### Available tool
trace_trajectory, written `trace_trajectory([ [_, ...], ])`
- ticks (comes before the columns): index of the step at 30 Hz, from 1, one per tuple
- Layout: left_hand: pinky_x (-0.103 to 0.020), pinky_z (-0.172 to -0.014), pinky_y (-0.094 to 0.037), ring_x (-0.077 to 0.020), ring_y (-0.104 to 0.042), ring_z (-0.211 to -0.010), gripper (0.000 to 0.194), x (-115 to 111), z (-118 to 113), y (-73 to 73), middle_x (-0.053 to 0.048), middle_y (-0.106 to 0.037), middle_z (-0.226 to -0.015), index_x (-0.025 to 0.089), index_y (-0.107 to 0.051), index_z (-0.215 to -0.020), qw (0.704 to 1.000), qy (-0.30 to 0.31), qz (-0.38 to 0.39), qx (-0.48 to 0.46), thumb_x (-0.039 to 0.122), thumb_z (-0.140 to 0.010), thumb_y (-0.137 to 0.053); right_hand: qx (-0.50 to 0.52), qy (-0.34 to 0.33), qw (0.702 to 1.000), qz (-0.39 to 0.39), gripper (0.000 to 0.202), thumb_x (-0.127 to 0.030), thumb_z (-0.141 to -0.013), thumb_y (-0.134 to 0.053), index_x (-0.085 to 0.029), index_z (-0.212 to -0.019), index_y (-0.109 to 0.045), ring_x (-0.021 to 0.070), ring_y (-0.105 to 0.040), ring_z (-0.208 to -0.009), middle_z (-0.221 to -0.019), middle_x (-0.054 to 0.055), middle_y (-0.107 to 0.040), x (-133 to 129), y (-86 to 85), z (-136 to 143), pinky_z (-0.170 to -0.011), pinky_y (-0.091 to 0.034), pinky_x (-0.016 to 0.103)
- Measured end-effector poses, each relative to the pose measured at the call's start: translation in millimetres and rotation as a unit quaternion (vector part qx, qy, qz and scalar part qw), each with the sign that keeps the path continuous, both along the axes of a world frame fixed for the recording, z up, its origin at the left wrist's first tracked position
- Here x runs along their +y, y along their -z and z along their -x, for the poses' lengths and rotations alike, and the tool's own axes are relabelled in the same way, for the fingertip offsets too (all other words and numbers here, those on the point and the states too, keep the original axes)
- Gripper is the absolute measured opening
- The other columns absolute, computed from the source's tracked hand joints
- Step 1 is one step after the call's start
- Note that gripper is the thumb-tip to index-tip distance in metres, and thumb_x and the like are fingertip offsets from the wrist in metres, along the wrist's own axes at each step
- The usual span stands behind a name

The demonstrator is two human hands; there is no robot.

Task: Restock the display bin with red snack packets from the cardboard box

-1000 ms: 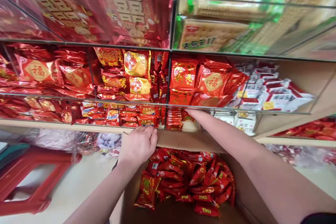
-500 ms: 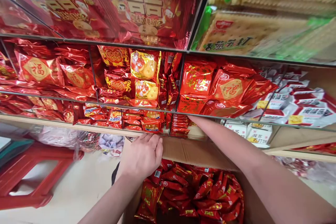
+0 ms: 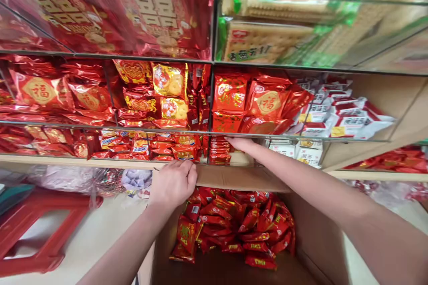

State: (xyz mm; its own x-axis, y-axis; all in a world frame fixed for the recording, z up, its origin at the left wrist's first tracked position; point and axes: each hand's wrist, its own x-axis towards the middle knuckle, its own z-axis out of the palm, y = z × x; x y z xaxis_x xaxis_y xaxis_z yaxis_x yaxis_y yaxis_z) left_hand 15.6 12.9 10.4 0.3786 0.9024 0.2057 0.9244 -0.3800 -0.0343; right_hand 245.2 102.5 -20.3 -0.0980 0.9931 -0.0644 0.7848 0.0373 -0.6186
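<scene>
An open cardboard box stands against the shelf front, with many red foil snack packets heaped inside. My left hand is closed over the box's upper left edge, beside its raised flap and near the shelf lip. My right hand reaches into the lower shelf compartment, just right of a stack of small red packets. Its fingers are mostly hidden there, so whether they hold anything does not show. To the right of that forearm sit white cracker packs.
Clear dividers split the shelves. Above are red gift packets, yellow biscuit packets, red-and-white packets and large cracker bags. A red plastic stool stands on the floor at left, near plastic-wrapped goods.
The view has shifted, so shelf goods appear further left and more of the box interior shows. More of my right hand is visible in the compartment. My left hand stays at the box edge.
</scene>
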Motion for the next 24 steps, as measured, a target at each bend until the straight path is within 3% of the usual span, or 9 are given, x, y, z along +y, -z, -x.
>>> trace_trajectory([
  [3, -0.029, -0.059, -0.034, -0.0202, -0.056, -0.067, 0.032, 0, -2, -1.5, -0.003, -0.06, -0.065, 0.02, -0.053, -0.067, 1.0, 0.001, -0.007, 0.004, 0.033, -0.085, -0.03, -0.032, -0.03, 0.999, -0.019, 0.035, -0.028, -0.07, -0.059, -0.014, -0.103, -0.058, 0.0279, -0.048, -0.105, -0.109, 0.011, -0.058, -52, -25.2, -15, -0.092, -0.035, 0.042],
  [6, -0.029, -0.06, -0.035, -0.0203, -0.057, -0.069, 0.034, 0, -4, -1.3, -0.004, -0.061, -0.067, 0.02, -0.055, -0.07, 1.0, -0.003, -0.016, 0.005, 0.034, -0.085, -0.028, -0.043, -0.136, 0.981, -0.134, 0.025, -0.025, -0.081, -0.047, -0.015, -0.102, -0.057, 0.0204, -0.047, -0.104, -0.109, 0.01, -0.056, -135, -43.1, -29, -0.092, -0.035, 0.037],
  [8, -0.029, -0.06, -0.035, -0.0205, -0.057, -0.069, 0.036, -1, -6, -0.6, -0.004, -0.062, -0.068, 0.019, -0.056, -0.072, 1.0, -0.012, -0.019, 0.01, 0.035, -0.086, -0.026, -0.031, -0.208, 0.967, -0.144, 0.021, -0.021, -0.085, -0.041, -0.018, -0.096, -0.059, 0.0164, -0.052, -0.089, -0.093, 0.006, -0.061, -186, -36.5, -32, -0.083, -0.042, 0.032],
  [10, -0.029, -0.059, -0.035, -0.0209, -0.058, -0.069, 0.038, -2, -7, -0.1, -0.004, -0.062, -0.068, 0.019, -0.056, -0.073, 0.999, -0.018, -0.02, 0.019, 0.036, -0.086, -0.024, -0.051, -0.197, 0.974, -0.099, 0.024, -0.018, -0.085, -0.04, -0.018, -0.1, -0.058, 0.0171, -0.052, -0.088, -0.093, 0.006, -0.061, -217, -12.4, -33, -0.081, -0.043, 0.032],
  [13, -0.029, -0.06, -0.036, -0.0212, -0.058, -0.071, 0.04, -3, -9, -0.7, -0.005, -0.062, -0.07, 0.019, -0.056, -0.073, 0.999, -0.024, -0.019, 0.022, 0.038, -0.087, -0.023, -0.078, -0.106, 0.991, -0.037, 0.044, -0.014, -0.078, -0.049, -0.012, -0.121, -0.043, 0.022, -0.046, -0.103, -0.113, 0.012, -0.054, -223, 36.2, -31, -0.09, -0.038, 0.036],
  [16, -0.03, -0.063, -0.039, -0.0216, -0.058, -0.074, 0.037, -2, -7, -3.3, -0.005, -0.063, -0.075, 0.019, -0.057, -0.082, 1.0, -0.017, -0.013, -0.006, 0.036, -0.087, -0.024, -0.096, -0.086, 0.991, -0.029, 0.034, -0.014, -0.075, -0.052, -0.016, -0.11, -0.054, 0.022, -0.047, -0.1, -0.108, 0.009, -0.055, -206, 67.5, -30, -0.093, -0.034, 0.036],
  [20, -0.033, -0.08, -0.041, -0.0204, -0.055, -0.091, 0.026, -12, -2, -6.7, -0.007, -0.062, -0.093, 0.018, -0.052, -0.102, 0.985, 0.075, -0.059, -0.144, 0.027, -0.085, -0.034, -0.099, -0.076, 0.992, -0.019, 0.008, -0.016, -0.074, -0.055, -0.018, -0.076, -0.062, 0.0195, -0.051, -0.088, -0.09, 0.005, -0.058, -196, 73.7, -33, -0.083, -0.038, 0.032],
  [22, -0.037, -0.09, -0.037, -0.0203, -0.049, -0.103, 0.026, -30, -4, -3.5, -0.008, -0.059, -0.103, 0.02, -0.049, -0.105, 0.963, 0.165, -0.082, -0.197, 0.02, -0.082, -0.039, -0.074, -0.089, 0.993, -0.023, 0.007, -0.017, -0.075, -0.055, -0.018, -0.072, -0.06, 0.0179, -0.052, -0.081, -0.079, 0.003, -0.06, -201, 67.8, -36, -0.08, -0.038, 0.031],
  [24, -0.039, -0.094, -0.035, -0.0205, -0.044, -0.11, 0.031, -56, -12, 5.0, -0.007, -0.055, -0.11, 0.023, -0.047, -0.109, 0.942, 0.253, -0.044, -0.215, 0.013, -0.08, -0.042, -0.027, -0.095, 0.994, -0.052, 0.01, -0.017, -0.077, -0.052, -0.018, -0.07, -0.058, 0.0168, -0.051, -0.076, -0.072, 0.002, -0.059, -210, 55.4, -39, -0.077, -0.038, 0.031],
])
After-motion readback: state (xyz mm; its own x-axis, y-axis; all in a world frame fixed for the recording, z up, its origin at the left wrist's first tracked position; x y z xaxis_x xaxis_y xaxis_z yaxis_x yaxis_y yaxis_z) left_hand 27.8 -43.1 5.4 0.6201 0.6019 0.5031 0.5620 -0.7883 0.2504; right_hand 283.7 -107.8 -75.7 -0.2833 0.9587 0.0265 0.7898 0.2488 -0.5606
